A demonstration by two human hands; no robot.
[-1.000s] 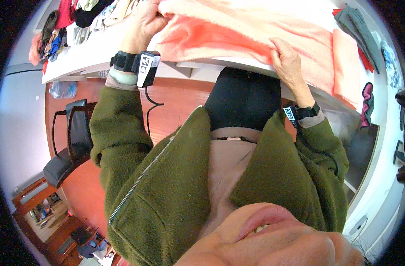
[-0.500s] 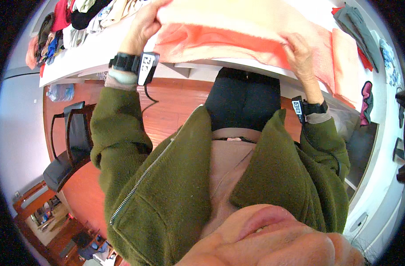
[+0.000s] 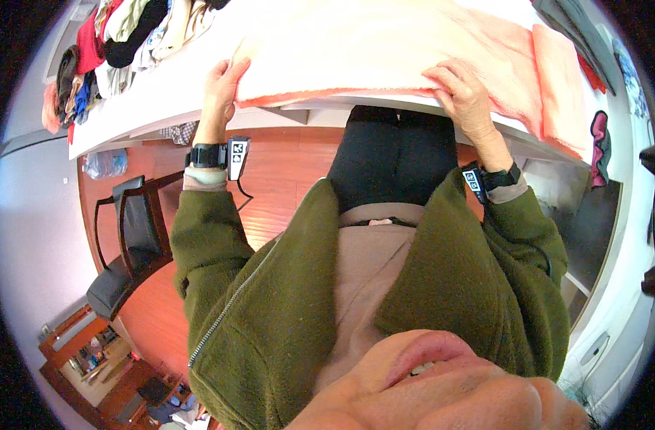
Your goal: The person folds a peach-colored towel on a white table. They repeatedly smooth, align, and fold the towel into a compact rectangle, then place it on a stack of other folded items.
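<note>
A fuzzy peach cloth (image 3: 356, 46) with a coral-coloured side is spread over the white table (image 3: 159, 82). Its near edge runs along the table's front edge, showing only a thin coral strip. My left hand (image 3: 225, 89) pinches the left near corner between thumb and fingers. Farther right along the same edge, my right hand (image 3: 465, 97) is closed on the cloth with bent fingers. At the right, part of the cloth lies in a raised, folded band (image 3: 559, 89). What kind of cloth article it is does not show.
Piled clothes (image 3: 119, 43) of several colours cover the table's far left. Grey folded fabric (image 3: 575, 36) lies at the far right, a pink-and-black item (image 3: 598, 147) by the right edge. A dark chair (image 3: 130, 247) stands on the reddish floor to my left.
Both hands have come down toward me, the left one most. The peach layer now covers the coral side, which was widely exposed before, and reaches the table's front edge.
</note>
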